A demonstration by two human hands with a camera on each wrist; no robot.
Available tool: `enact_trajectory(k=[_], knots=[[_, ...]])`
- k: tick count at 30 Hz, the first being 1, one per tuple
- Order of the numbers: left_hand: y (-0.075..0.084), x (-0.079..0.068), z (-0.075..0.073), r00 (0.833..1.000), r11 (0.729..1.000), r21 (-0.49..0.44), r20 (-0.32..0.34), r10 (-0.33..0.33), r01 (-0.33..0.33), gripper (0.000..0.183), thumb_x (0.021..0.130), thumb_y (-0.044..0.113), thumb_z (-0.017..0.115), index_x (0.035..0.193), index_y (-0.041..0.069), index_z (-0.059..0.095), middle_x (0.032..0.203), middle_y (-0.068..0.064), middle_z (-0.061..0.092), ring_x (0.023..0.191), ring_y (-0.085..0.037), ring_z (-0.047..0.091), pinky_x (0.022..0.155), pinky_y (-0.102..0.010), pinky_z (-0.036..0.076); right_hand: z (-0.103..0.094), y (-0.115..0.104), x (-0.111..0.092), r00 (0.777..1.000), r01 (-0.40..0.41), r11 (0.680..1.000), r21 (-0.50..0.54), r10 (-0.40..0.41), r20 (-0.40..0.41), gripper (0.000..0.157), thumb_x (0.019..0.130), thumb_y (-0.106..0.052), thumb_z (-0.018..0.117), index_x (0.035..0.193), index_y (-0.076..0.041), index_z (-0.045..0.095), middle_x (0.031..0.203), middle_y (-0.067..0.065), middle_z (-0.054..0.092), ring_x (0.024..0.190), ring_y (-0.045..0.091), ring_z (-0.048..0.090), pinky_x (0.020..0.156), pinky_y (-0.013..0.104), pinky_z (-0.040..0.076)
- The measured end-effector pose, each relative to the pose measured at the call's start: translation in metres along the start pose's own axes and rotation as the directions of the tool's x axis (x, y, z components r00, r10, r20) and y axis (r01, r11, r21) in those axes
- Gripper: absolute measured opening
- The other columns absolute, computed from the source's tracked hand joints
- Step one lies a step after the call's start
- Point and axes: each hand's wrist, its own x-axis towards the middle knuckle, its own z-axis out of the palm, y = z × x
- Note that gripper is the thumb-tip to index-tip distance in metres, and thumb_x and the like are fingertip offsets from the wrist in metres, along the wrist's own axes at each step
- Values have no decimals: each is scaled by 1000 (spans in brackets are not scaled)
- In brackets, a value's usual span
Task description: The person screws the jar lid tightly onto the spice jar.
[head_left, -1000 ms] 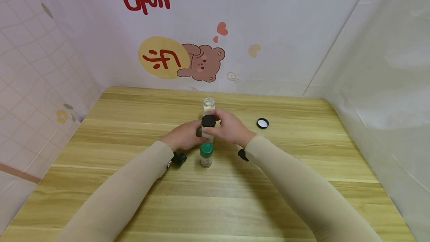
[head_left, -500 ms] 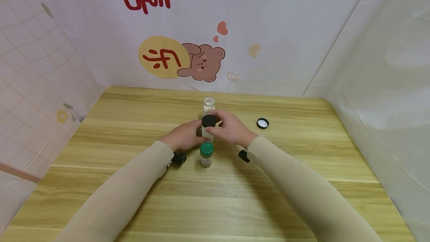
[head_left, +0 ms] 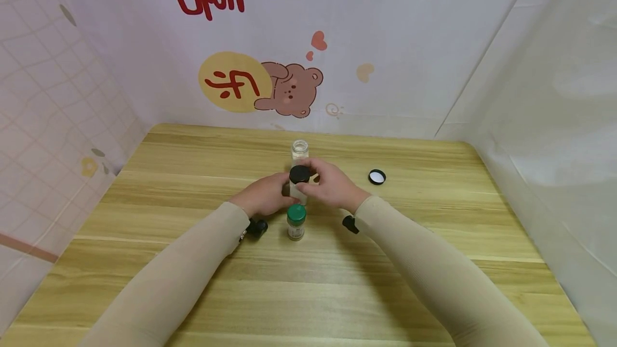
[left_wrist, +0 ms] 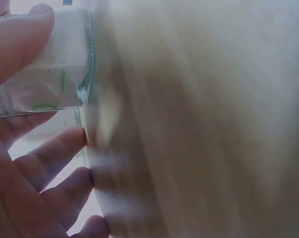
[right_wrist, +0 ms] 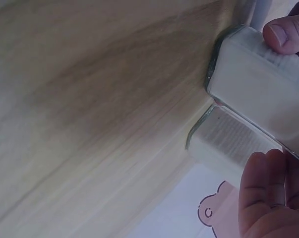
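A glass jar (head_left: 298,194) with a black lid (head_left: 300,174) and pale contents stands upright in the middle of the table. My left hand (head_left: 266,195) grips its body from the left, and the left wrist view shows the thumb across the square glass jar (left_wrist: 65,59). From the right, my right hand (head_left: 333,185) holds the top with thumb and fingers around the black lid. Right behind stands an uncapped glass jar (head_left: 300,149), partly hidden by the right fingers. A smaller jar with a green lid (head_left: 296,214) stands just in front.
A loose black lid (head_left: 377,177) with a white inside lies on the wooden table (head_left: 308,293), right of the hands. A white printed cloth (head_left: 385,31) hangs along the table's back edge. Dark wrist cameras (head_left: 351,224) sit under the sleeves.
My right hand has shifted very slightly to the right, with its thumb further around the black lid. The left hand and the other jars stay put.
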Motion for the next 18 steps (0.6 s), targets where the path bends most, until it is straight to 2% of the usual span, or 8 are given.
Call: enact_trajectory(k=[6,11,14,18], knots=[[0,0,0,1000,1000,-8,5,-2,2,61,97,43,76,153,36,52,122,-1,66,109,-24,62,99,-45,51,0,2,0,1000,15,1000,10,-15,5,56,99,-20,73,150,-8,53,126,9,69,118,25,62,105,54,51],[1,0,-1,1000,1000,-7,11,9,-9,57,98,41,76,150,34,54,110,-3,66,98,-24,61,88,-42,50,1,4,0,999,54,999,6,-53,-10,46,100,-18,72,143,-11,59,128,6,69,114,22,62,98,46,52],[1,1,-1,1000,1000,1,14,23,-23,57,99,41,75,151,34,53,122,-4,67,108,-23,63,95,-44,52,2,4,0,999,45,999,6,-44,-27,43,99,-20,74,139,-12,60,125,5,70,113,21,62,95,41,51],[1,1,-2,1000,1000,0,13,29,-29,60,99,41,75,154,35,51,142,-4,63,126,-26,61,109,-50,49,3,2,-1,999,25,1000,-3,-25,-32,51,99,-23,75,144,-9,56,124,7,69,115,23,63,99,46,52]])
